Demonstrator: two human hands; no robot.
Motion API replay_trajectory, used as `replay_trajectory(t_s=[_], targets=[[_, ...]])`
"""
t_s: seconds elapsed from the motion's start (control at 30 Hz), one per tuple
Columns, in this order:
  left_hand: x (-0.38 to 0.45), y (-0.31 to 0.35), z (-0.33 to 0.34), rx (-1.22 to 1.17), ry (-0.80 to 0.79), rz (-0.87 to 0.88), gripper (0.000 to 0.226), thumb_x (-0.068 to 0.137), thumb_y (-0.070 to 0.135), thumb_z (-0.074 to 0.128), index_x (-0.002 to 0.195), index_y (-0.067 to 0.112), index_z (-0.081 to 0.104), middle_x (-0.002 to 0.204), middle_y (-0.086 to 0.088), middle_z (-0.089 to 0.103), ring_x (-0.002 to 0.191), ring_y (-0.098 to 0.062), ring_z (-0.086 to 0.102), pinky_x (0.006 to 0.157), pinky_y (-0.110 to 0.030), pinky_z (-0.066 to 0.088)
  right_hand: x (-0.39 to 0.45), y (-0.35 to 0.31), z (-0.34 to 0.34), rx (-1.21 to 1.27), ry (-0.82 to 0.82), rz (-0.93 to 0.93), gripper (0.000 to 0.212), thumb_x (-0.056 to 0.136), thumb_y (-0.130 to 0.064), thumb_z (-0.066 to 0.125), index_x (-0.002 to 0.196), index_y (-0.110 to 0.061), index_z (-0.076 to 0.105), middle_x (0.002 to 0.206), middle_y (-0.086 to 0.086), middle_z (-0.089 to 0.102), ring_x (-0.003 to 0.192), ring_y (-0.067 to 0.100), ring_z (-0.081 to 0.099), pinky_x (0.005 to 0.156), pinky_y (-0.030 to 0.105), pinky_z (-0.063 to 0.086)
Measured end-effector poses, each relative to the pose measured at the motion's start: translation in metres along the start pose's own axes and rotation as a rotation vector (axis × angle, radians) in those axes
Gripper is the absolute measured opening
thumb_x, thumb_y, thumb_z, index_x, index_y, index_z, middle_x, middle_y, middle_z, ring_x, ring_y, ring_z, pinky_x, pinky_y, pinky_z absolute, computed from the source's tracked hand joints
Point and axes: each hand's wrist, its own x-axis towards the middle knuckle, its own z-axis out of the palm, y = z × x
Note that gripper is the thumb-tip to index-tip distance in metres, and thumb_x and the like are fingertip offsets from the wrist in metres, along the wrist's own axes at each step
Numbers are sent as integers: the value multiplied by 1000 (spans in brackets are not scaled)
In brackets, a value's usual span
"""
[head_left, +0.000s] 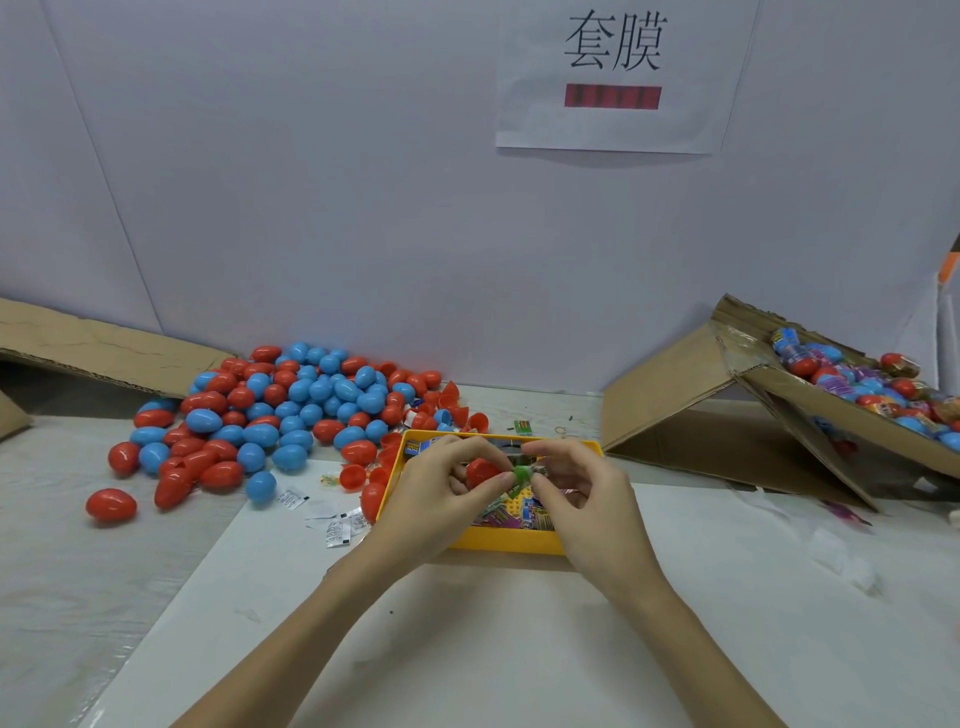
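Gripping red egg half (480, 472) in left hand (441, 496), pinching green toy (521, 474) in right hand (584, 493), over yellow tray (509, 543); push fully inside

Left hand (441, 493) curls round a red egg half (480, 472) while right hand (576, 488) pinches a small green piece (521, 474) against it, both above the yellow tray (511, 540), red and blue eggs (291, 410) heaped left of the left hand.
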Motion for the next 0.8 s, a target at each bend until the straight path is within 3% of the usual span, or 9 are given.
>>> replay_trajectory(t_s=[0.13, 0.2, 0.3, 0.43, 0.53, 0.6, 0.7, 0.8], targets=[[1, 1, -1, -107, 46, -21, 4, 90, 34, 76, 93, 36, 75, 90, 13, 67, 65, -4, 51, 59, -19, 46, 1, 0, 1, 165, 32, 92, 27, 98, -18, 67, 124, -26, 67, 110, -5, 72, 104, 8, 69, 86, 25, 59], [1, 3, -2, -190, 41, -44, 4, 90, 35, 76, 94, 36, 76, 85, 12, 69, 64, -9, 51, 59, -21, 48, 1, -2, 2, 295, -12, 171, 20, 95, -25, 70, 116, -26, 71, 103, -4, 77, 100, 10, 73, 78, 24, 60], [0, 6, -1, -272, 1, -84, 6, 89, 38, 76, 95, 39, 76, 87, 6, 72, 69, -18, 56, 63, -28, 52, 0, 0, 3, 398, -29, 227, 15, 89, -22, 77, 104, -20, 76, 96, -4, 79, 97, 14, 75, 74, 22, 60], [-2, 11, 3, -322, -24, -119, 8, 87, 39, 78, 95, 41, 76, 93, 6, 73, 76, -28, 64, 67, -33, 58, 2, 3, 3, 526, 72, 328, 24, 84, -25, 82, 107, -18, 77, 100, 0, 79, 98, 17, 75, 80, 30, 60], [-3, 13, 4, -371, -56, -135, 12, 86, 39, 79, 98, 39, 76, 98, 8, 74, 87, -24, 70, 74, -28, 61, 4, 3, 4, 627, 86, 364, 20, 86, -21, 81, 105, -18, 78, 99, 0, 79, 93, 12, 76, 72, 23, 57], [-3, 13, 2, -390, -102, -137, 17, 88, 38, 78, 105, 38, 76, 97, -5, 74, 88, -25, 71, 79, -32, 61, 4, 3, 2, 681, 96, 378, 14, 87, -18, 79, 102, -18, 78, 94, 0, 80, 84, 8, 74, 65, 18, 55], [-3, 11, -1, -405, -154, -119, 22, 94, 29, 73, 116, 37, 73, 101, -3, 75, 89, -19, 74, 83, -33, 62, 5, 4, -7, 518, 141, 299, 9, 91, -22, 76, 99, -21, 79, 87, -3, 79, 80, 7, 74, 62, 17, 56], [-1, 9, -2, -386, -105, -113, 28, 95, 25, 72, 119, 39, 71, 115, 8, 72, 97, -18, 74, 85, -31, 61, 5, 7, -14, 183, 181, 171, 11, 94, -27, 74, 100, -20, 80, 87, -6, 79, 86, 10, 75, 71, 30, 62]])
